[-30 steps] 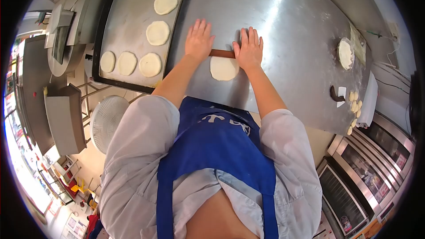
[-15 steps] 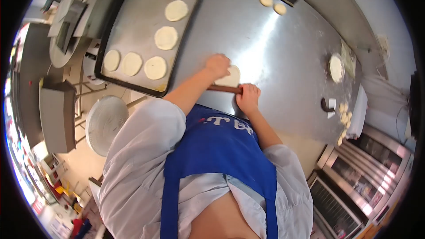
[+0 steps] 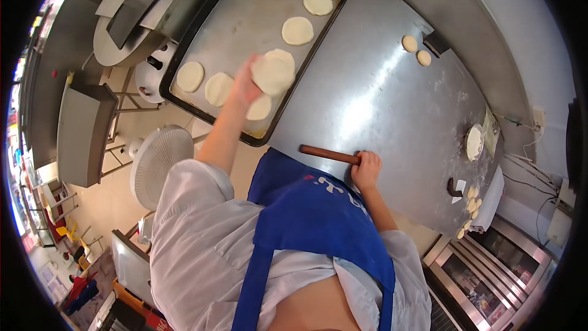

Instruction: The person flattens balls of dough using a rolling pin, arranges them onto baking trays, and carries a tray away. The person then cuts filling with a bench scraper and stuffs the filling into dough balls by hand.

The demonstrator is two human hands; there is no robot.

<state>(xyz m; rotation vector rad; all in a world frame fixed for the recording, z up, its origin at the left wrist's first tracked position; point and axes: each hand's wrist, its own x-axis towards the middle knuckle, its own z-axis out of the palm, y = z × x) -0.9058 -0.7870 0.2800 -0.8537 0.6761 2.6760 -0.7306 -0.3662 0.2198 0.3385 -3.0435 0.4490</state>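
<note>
My left hand (image 3: 246,83) is over the tray, closed on the edge of a flat round dough disc (image 3: 273,75). That disc overlaps other dough rounds in view, and I cannot tell whether it touches them. Several pale dough rounds (image 3: 297,30) lie on the dark-rimmed baking tray (image 3: 245,6). My right hand (image 3: 367,170) grips one end of a brown wooden rolling pin (image 3: 327,154), which lies at the near edge of the steel table (image 3: 392,110).
Two small dough pieces (image 3: 424,57) sit at the far side by a dark block (image 3: 436,43). On the right are a bowl of white flour (image 3: 474,142), a dark curved tool (image 3: 453,187) and several small dough pieces (image 3: 471,206). A fan (image 3: 162,165) stands at left.
My left hand has lifted the dough disc off the table and carried it left over the tray. My right hand stays on the rolling pin. The whole view has shifted.
</note>
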